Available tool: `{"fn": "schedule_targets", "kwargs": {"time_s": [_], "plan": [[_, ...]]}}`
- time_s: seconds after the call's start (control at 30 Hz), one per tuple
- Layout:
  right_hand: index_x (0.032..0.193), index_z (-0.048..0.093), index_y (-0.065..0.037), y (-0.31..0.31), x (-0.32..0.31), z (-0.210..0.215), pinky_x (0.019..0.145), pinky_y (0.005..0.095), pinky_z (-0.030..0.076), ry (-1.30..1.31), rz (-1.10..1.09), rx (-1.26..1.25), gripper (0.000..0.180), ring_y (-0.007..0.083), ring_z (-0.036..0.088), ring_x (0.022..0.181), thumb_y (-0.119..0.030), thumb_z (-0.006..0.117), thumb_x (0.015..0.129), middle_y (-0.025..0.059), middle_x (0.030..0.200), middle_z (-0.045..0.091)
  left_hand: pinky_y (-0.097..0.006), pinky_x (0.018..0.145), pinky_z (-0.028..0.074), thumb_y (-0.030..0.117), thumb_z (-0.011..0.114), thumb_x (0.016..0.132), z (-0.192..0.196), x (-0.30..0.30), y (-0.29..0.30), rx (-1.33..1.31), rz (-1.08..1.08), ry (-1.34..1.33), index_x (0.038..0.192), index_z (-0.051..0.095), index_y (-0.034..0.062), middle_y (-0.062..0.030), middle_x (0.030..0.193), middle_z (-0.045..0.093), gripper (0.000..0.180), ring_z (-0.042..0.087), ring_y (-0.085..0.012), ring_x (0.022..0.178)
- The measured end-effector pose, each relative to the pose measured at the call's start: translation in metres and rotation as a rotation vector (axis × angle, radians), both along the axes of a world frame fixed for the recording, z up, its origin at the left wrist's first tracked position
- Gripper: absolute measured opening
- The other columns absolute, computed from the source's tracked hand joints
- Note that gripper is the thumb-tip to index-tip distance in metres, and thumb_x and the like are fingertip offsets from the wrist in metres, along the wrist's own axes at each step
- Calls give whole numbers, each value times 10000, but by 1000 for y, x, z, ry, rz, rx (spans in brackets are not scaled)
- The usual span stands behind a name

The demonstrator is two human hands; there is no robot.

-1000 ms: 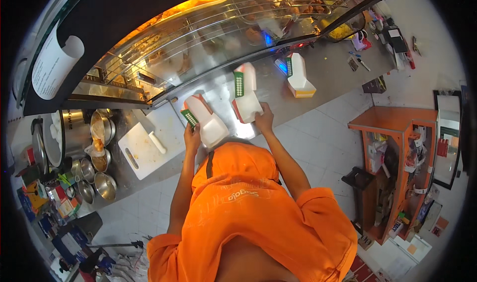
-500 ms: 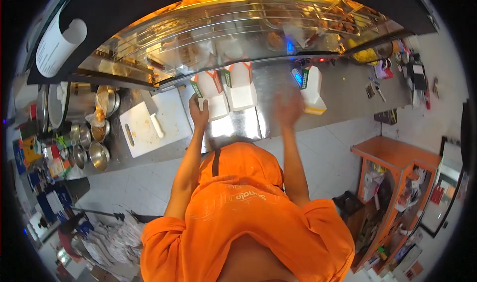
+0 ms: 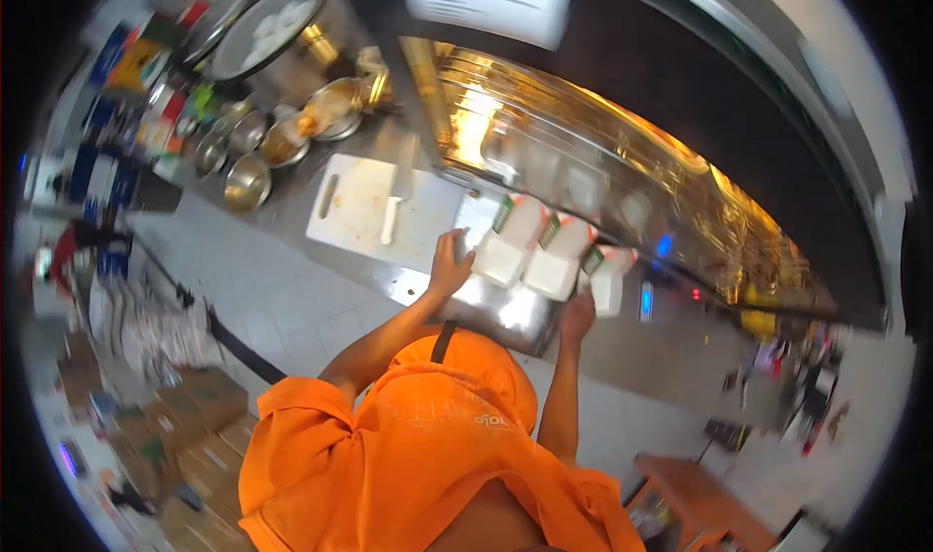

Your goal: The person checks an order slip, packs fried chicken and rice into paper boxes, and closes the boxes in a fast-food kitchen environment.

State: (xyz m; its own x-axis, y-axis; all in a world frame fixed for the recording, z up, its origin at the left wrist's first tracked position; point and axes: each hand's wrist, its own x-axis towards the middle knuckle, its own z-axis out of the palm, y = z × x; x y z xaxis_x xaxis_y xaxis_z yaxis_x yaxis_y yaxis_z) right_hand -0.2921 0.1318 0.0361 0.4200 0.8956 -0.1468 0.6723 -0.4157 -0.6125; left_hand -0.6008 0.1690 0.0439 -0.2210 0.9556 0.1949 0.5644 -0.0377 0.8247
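Three open paper takeaway boxes, white inside with green and orange outer sides, stand in a row on the steel counter. My left hand (image 3: 450, 266) is beside the left box (image 3: 501, 263), thumb and fingers apart, holding nothing that I can see. The middle box (image 3: 550, 275) sits close against its neighbours. My right hand (image 3: 577, 315) is at the near left edge of the right box (image 3: 608, 296), its fingers closed on that edge and partly hidden. Both lower trays that face me look white and bare.
Left of the boxes lies a white cutting board (image 3: 355, 202) with a white-handled knife (image 3: 391, 220). Metal bowls (image 3: 247, 183) and a large pot (image 3: 267, 32) stand farther left. A lit glass display case (image 3: 583, 115) borders the counter's far side. A phone-like blue screen (image 3: 646, 300) lies to the right.
The view has turned toward the left. The right box has come over beside the other two, with my right hand now at it. My left hand has come off the left box's side.
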Motion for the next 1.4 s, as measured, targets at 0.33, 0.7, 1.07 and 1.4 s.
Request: {"fn": "schedule_targets", "kwargs": {"time_s": [0.33, 0.7, 1.07, 1.4], "plan": [[1045, 705, 6, 49, -246, 89, 764, 289, 539, 627, 794, 196, 148, 146, 686, 833, -59, 591, 977, 87, 914, 726, -213, 425, 208, 213, 595, 1043, 42, -183, -97, -321, 309, -674, 1040, 665, 55, 105, 587, 498, 173, 340, 27, 477], [752, 673, -31, 487, -581, 55, 589, 453, 526, -452, 649, 319, 471, 266, 629, 592, -477, 695, 900, 110, 655, 630, -261, 751, 485, 227, 651, 1002, 95, -373, -24, -440, -15, -472, 1010, 671, 34, -3, 889, 679, 194, 588, -88, 816], [895, 650, -47, 275, -534, 97, 772, 417, 530, 705, 398, 430, 410, 237, 632, 827, -447, 601, 970, 88, 860, 617, -471, 790, 522, 233, 688, 853, 143, -359, 115, 346, 333, -317, 1164, 589, 90, -157, 990, 654, 357, 664, -354, 973], [1342, 517, -103, 147, -448, 106, 1024, 469, 459, 1328, 419, 58, 533, 284, 528, 1221, -525, 480, 1018, 125, 1347, 517, -463, 694, 483, 137, 651, 838, 143, -250, 26, 129, 119, -324, 868, 588, 64, -120, 794, 593, 101, 620, -357, 796]]}}
